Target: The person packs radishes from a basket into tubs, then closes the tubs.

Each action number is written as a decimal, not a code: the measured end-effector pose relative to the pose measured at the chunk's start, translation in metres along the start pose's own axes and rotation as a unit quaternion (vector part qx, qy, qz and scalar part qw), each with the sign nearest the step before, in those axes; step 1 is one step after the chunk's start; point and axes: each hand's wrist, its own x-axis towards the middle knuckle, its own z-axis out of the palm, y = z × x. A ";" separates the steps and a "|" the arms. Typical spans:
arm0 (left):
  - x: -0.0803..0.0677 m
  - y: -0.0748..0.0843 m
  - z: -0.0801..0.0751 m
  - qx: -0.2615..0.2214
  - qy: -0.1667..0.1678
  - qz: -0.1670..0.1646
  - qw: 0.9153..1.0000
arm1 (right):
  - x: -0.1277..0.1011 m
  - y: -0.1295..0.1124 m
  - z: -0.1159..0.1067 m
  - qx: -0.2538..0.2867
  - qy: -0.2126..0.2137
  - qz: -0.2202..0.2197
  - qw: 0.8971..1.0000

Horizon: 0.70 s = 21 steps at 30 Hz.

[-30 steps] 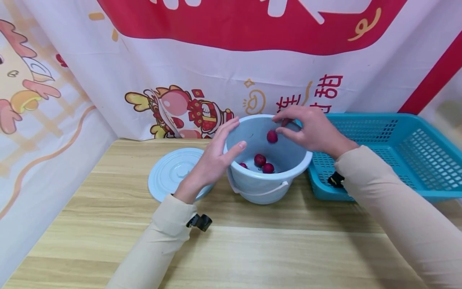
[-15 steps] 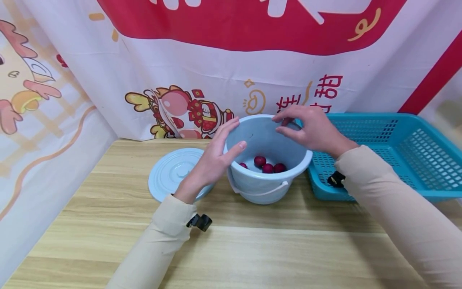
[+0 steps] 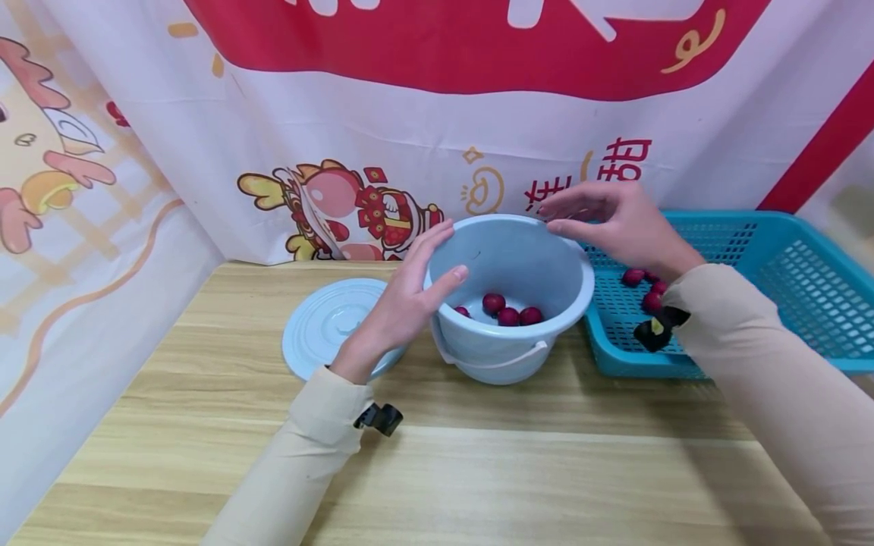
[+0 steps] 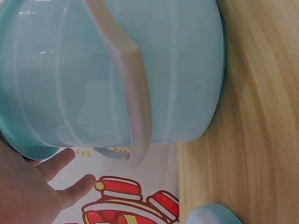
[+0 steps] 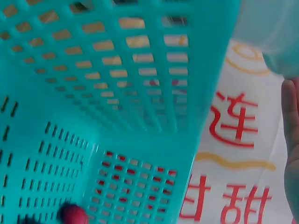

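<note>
A light blue bucket (image 3: 493, 362) with its handle hanging down in front stands upright on the table. Several dark red, plum-like fruits (image 3: 508, 316) lie on its bottom. My left hand (image 3: 407, 299) touches the left side of the rim, fingers straight and thumb spread over it; the left wrist view shows its fingers (image 4: 77, 190) by the bucket's upper edge. Over the far right of the rim is my right hand (image 3: 617, 220), with nothing seen in it. Below its wrist, more dark red fruits (image 3: 633, 277) lie in the teal basket (image 3: 812, 303), partly hidden by the arm.
A light blue lid (image 3: 321, 322) lies flat on the wooden table (image 3: 478, 478), left of the bucket and partly under my left arm. The basket stands close to the bucket's right side. A printed cloth (image 3: 382, 114) hangs behind everything.
A falling dark red fruit has come to rest on the bucket's bottom beside the others. My right hand has risen and moved right, uncovering fruits in the basket. The left hand stays put.
</note>
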 end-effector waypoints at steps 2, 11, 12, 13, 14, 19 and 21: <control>0.000 0.000 0.000 0.001 0.001 0.001 1.000 | -0.002 0.006 -0.006 -0.001 0.007 0.010 1.000; 0.001 0.000 0.002 -0.004 0.001 0.008 1.000 | -0.015 0.048 -0.038 -0.055 0.007 0.084 0.995; 0.001 0.001 0.002 -0.004 0.000 0.007 1.000 | -0.016 0.053 -0.042 -0.058 0.007 0.092 0.994; 0.001 0.001 0.002 -0.005 0.001 0.007 1.000 | -0.018 0.058 -0.045 -0.062 0.007 0.100 0.993; 0.001 0.001 0.002 -0.005 0.001 0.006 1.000 | -0.018 0.063 -0.048 -0.064 0.007 0.107 0.992; 0.000 0.002 0.002 -0.003 0.003 0.004 1.000 | -0.022 0.088 -0.059 -0.073 0.000 0.144 0.987; 0.000 0.002 0.001 -0.003 0.003 0.004 1.000 | -0.023 0.096 -0.063 -0.079 -0.008 0.161 0.984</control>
